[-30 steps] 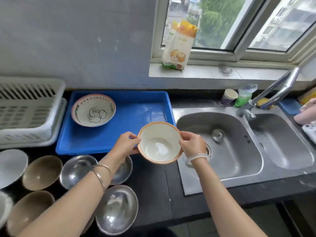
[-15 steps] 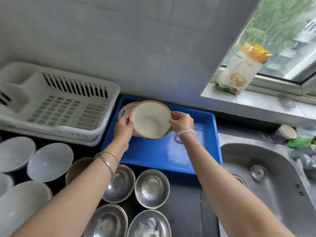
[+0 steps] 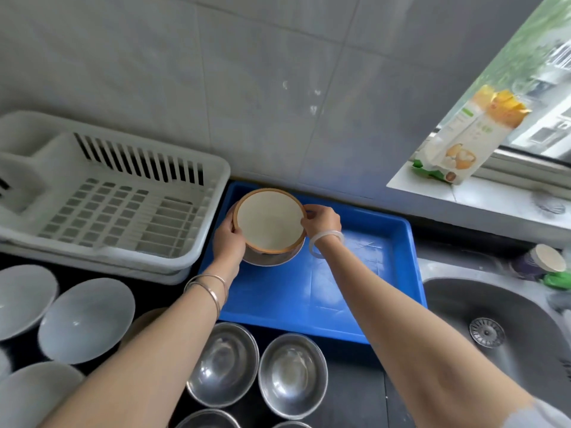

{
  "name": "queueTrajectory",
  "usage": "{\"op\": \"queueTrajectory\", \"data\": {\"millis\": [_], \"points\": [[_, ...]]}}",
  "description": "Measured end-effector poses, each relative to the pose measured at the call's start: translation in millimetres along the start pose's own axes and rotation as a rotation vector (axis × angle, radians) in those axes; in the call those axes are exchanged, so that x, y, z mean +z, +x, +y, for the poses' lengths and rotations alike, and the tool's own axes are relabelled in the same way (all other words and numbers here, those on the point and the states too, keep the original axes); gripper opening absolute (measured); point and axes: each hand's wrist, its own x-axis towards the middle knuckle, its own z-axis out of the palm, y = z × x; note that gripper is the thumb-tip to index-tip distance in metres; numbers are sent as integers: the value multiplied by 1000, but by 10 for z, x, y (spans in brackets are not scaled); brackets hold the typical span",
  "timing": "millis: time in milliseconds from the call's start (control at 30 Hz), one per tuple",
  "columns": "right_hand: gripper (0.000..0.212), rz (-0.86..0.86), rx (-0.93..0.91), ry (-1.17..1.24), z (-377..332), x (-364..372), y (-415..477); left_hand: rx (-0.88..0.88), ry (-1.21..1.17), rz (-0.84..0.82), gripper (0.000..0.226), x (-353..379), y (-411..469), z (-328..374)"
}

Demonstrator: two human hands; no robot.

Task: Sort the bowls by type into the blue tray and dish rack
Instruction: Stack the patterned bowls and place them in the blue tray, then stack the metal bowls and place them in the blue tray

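Both hands hold a cream bowl with an orange rim (image 3: 268,219) over the far left corner of the blue tray (image 3: 346,291). My left hand (image 3: 228,242) grips its left rim and my right hand (image 3: 321,219) pinches its right rim. Directly under it sits the patterned bowl (image 3: 272,259), mostly hidden; whether the two touch I cannot tell. The white dish rack (image 3: 117,205) stands empty to the left of the tray. Steel bowls (image 3: 292,373) and white bowls (image 3: 86,319) sit on the dark counter in front.
A steel sink (image 3: 500,329) lies to the right of the tray. A snack bag (image 3: 463,140) stands on the window sill, and a small cup (image 3: 547,261) stands behind the sink. A tiled wall rises behind the tray and rack.
Both hands carried the cream bowl from in front of the sink leftward and away, then lowered it over the patterned bowl in the tray. The view swung left.
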Motion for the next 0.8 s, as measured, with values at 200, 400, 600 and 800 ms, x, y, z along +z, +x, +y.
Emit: {"op": "queueTrajectory", "data": {"millis": [200, 400, 600, 800], "points": [[37, 10, -22, -26, 33, 107, 77, -19, 25, 38, 43, 14, 67, -62], [35, -32, -29, 7, 88, 123, 71, -38, 32, 74, 45, 5, 68, -33], [37, -129, -59, -61, 75, 12, -54, -54, 34, 56, 42, -33, -76, -10], [26, -143, -122, 40, 397, -266, -567, -65, 52, 41, 43, -199, -658, -185]]}}
